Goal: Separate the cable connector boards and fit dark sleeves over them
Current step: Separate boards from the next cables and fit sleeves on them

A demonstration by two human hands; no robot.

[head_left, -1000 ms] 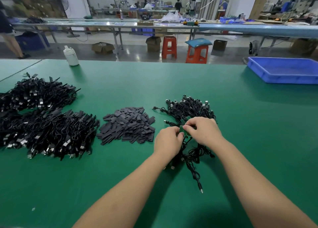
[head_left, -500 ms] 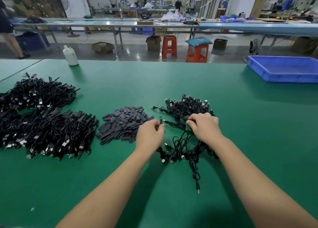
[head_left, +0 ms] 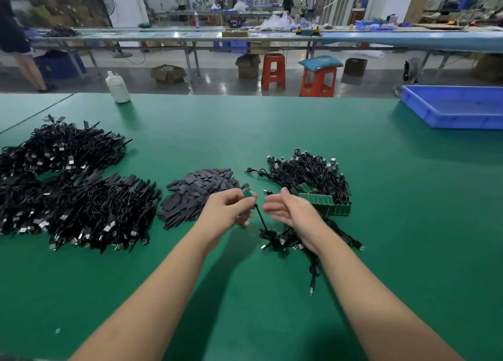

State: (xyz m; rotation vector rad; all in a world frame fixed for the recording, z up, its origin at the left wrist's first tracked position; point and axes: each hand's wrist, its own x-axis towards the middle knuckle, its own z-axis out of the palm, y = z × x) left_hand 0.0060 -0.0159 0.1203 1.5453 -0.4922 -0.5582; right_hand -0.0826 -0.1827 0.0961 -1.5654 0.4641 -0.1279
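Your left hand [head_left: 227,209] pinches one small green connector board [head_left: 247,193] above the sleeve pile [head_left: 200,196], its cable [head_left: 260,219] dangling. Your right hand [head_left: 292,211] hovers beside it, fingers loose, holding nothing, just before the joined boards [head_left: 326,204].

The left hand [head_left: 227,211] pinches a small green board [head_left: 247,192] with a black cable [head_left: 261,220] hanging from it. The right hand [head_left: 292,211] is just beside it, fingers relaxed, holding nothing. A strip of joined boards [head_left: 325,204] lies on the cable bundle [head_left: 307,175] behind the right hand. The dark sleeve pile [head_left: 198,194] sits mid-tabletop; sleeved cable heaps [head_left: 79,197] occupy the left edge of the green tabletop [head_left: 408,251]; a blue tray [head_left: 457,107] sits at the far right corner.
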